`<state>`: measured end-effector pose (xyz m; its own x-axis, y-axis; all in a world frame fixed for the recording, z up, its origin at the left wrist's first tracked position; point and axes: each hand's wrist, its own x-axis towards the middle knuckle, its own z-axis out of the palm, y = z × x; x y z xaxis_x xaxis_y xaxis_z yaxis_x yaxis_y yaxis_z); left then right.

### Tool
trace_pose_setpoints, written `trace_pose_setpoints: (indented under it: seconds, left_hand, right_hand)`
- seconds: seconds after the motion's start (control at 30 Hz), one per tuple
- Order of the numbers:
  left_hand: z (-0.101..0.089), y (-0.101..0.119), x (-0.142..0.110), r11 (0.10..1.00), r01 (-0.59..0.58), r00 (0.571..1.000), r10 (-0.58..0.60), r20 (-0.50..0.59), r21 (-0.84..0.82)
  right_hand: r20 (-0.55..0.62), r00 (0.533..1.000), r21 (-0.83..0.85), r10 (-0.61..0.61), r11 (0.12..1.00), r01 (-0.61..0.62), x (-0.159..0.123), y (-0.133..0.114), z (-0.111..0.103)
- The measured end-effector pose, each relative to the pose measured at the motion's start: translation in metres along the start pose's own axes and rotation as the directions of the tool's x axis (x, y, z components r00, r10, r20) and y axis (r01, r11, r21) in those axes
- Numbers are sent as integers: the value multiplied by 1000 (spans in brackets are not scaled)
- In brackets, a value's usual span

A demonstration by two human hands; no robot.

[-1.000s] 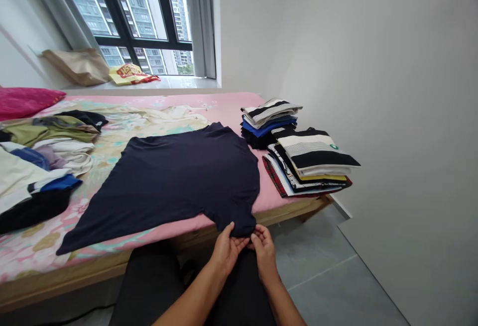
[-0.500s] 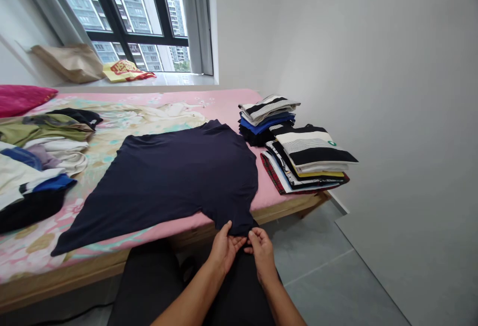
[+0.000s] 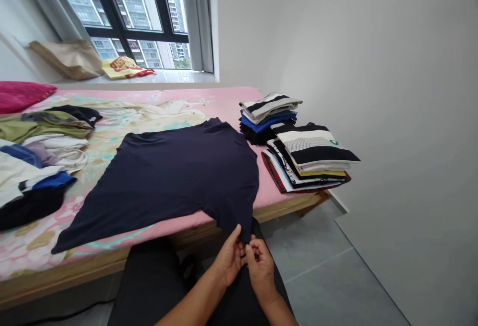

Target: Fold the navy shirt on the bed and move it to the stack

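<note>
A dark navy T-shirt (image 3: 168, 181) lies spread on the bed, its near sleeve (image 3: 237, 211) hanging over the front edge towards me. My left hand (image 3: 230, 256) has the hem of that sleeve between thumb and fingers. Right beside it, my right hand (image 3: 259, 266) is closed, thumb against the fingers, at the same sleeve end. The two hands nearly touch above my dark-trousered knee. The fingers partly cover the sleeve hem.
Two stacks of folded clothes, a near stack (image 3: 309, 162) and a far stack (image 3: 269, 114), stand at the bed's right end. Loose clothes (image 3: 45, 152) lie heaped at left near a magenta cushion (image 3: 24, 96). A wooden bed frame (image 3: 276, 211) runs along the front.
Both hands have moved slightly down and closer together, drawing the sleeve end down towards my knee. The rest of the shirt lies as before.
</note>
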<state>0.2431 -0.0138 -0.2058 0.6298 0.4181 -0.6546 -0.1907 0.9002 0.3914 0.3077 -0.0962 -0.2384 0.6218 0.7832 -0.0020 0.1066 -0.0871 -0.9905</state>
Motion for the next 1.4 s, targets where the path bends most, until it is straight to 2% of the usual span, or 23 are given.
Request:
trace_pose_setpoints:
  seconds: [0.1, 0.17, 0.23, 0.3, 0.43, 0.53, 0.67, 0.77, 0.83, 0.9, 0.93, 0.97, 1.0, 1.03, 1.1, 1.17, 1.2, 1.23, 1.3, 1.4]
  left_hand:
    - [2, -1, 0, 992, -115, 988, 109, -107, -51]
    - [3, 2, -2, 985, -174, 973, 169, -157, -19]
    - [3, 4, -5, 983, -176, 971, 182, -154, 51]
    - [3, 4, -10, 981, -161, 975, 176, -138, 109]
    - [8, 1, -16, 974, -164, 978, 180, -100, 153]
    - [9, 1, -16, 970, -175, 979, 189, -71, 168]
    - [0, -4, -12, 961, -164, 981, 182, -64, 222]
    - [-14, -13, -8, 931, -135, 985, 164, -57, 339]
    - [-24, -18, -8, 879, -105, 987, 147, -57, 465]
    - [-34, -16, -14, 779, -141, 976, 213, -47, 611]
    - [-40, -11, -19, 695, -199, 950, 310, -38, 691]
    - [-47, -3, -26, 575, -270, 896, 444, -18, 772]
    - [-56, 8, -34, 421, -333, 808, 588, 26, 844]
    - [-66, 22, -43, 251, -365, 696, 713, 84, 896]
    - [-93, 56, -64, -43, -336, 469, 858, 207, 941]
    - [-128, 92, -87, -212, -243, 287, 917, 279, 946]
    - [-147, 109, -98, -256, -169, 226, 930, 290, 952]
    - [-166, 125, -108, -278, -84, 187, 939, 289, 957]
    - [-203, 152, -125, -272, 92, 176, 951, 253, 958]
    - [-241, 177, -141, -257, 248, 228, 953, 201, 934]
  right_hand:
    - [37, 999, -68, -29, 997, 31, -4, 3, -1]
    - [-2, 1000, -26, -5, 1000, 5, 2, 4, -3]
    - [-66, 994, 76, 91, 993, -86, 17, 4, -6]
    - [-76, 973, 173, 220, 963, -205, 40, 1, -8]
    - [65, 926, 250, 373, 892, -376, 91, -20, -7]
    - [209, 886, 314, 413, 830, -461, 111, -34, -2]
    - [358, 850, 420, 387, 746, -517, 98, -29, 6]
    - [463, 761, 328, 454, 710, -623, 74, -12, 8]
    - [470, 742, 336, 478, 681, -651, 63, -3, 8]
    - [380, 769, 420, 514, 645, -638, 58, 3, 8]
    - [320, 784, 459, 532, 637, -620, 58, 5, 9]
    - [264, 797, 489, 543, 637, -596, 58, 5, 9]
    - [220, 808, 509, 547, 642, -573, 59, 6, 9]
    - [187, 813, 519, 551, 648, -558, 60, 6, 9]
    - [159, 818, 522, 553, 656, -545, 62, 5, 8]
    - [157, 820, 523, 550, 658, -542, 64, 3, 8]
    - [149, 817, 523, 557, 657, -543, 64, 2, 9]
    - [133, 812, 527, 569, 653, -544, 64, 1, 10]
    - [99, 783, 539, 615, 628, -561, 63, -4, 14]
    - [153, 741, 516, 654, 586, -625, 61, -12, 20]
